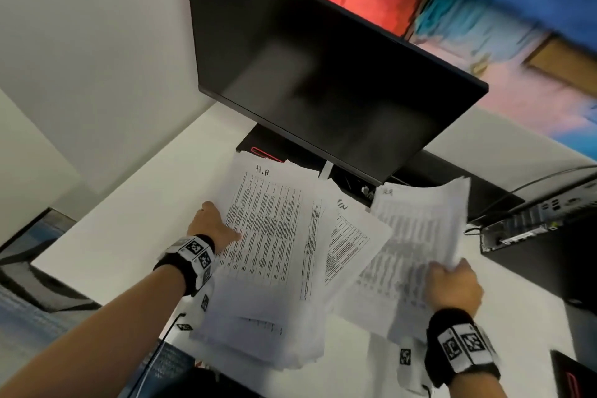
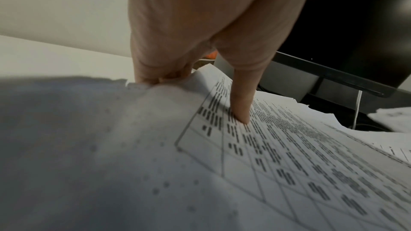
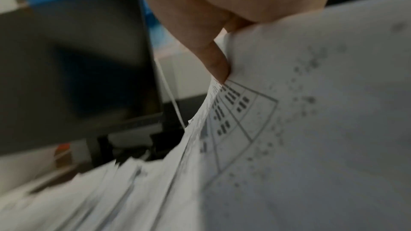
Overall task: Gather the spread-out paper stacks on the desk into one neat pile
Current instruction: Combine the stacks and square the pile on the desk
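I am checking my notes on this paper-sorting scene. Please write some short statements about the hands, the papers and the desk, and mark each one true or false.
1. The left hand grips the left edge of the stack marked "H.R.". True.
2. The right hand lies flat and open on the desk. False: it grips a second stack of papers, lifted at an angle.
3. The monitor screen is dark. True.
4. All the papers already form one neat pile. False: the sheets lie fanned out and overlapping, with a middle sheet showing between the two stacks.
5. The left thumb presses on the printed table. True.
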Motion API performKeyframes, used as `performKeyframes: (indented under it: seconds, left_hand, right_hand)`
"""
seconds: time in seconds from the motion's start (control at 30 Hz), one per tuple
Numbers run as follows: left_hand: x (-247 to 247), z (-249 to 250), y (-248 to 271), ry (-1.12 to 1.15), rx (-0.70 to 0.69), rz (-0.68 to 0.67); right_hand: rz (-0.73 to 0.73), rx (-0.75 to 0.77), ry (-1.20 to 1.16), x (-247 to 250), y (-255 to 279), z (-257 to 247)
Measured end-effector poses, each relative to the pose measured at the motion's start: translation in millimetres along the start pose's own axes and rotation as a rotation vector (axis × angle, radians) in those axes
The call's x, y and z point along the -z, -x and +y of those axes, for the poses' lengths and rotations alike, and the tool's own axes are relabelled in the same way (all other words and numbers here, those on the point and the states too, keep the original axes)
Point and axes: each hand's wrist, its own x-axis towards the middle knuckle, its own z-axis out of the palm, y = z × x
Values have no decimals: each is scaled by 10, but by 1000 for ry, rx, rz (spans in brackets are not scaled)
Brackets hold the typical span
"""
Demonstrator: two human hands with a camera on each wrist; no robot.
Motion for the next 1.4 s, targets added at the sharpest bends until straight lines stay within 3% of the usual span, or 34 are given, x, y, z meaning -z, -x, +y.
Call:
performKeyframes:
  seconds: [0.1,0.17,0.3,0.53,0.63,0.83,0.93,1.03,1.1,1.27,1.37,1.4]
  left_hand:
    - [-64,6,-12,-13,-11,-8]
    - [-106,7,-10,-28,-23,3]
    - [-148,39,15,-69,-39,25]
    - [-303,139,128,-112,-85,30]
    - [-432,194,203,-112,-86,21]
    - [-697,297,341,-78,-71,18]
    - [-818,335,443,-53,-60,31]
    - [-917,356,495,-6,-62,44]
    - [-962,362,504,59,-68,50]
    - [-990,337,557,342,-98,32]
    - [-987,327,587,337,-113,-32]
    - [-996,335,588,291,-109,-50]
  right_hand:
    - [51,-195,-267,263,-182,168]
    - [10,-290,-466,358,-271,340]
    - [-100,-343,-642,286,-317,604]
    - [-500,-458,-760,-80,-138,615]
    - [-633,-443,-734,-212,1,586]
    - [-600,-393,-763,-320,44,580]
    - [-537,-284,-847,-108,46,504]
    - [-666,-130,-939,94,49,359]
    - [-756,-65,-866,25,-1,327]
    - [-684,30,-242,-631,-90,530]
    - [-810,210,39,-824,-19,588]
    - [-779,262,60,-826,-19,593]
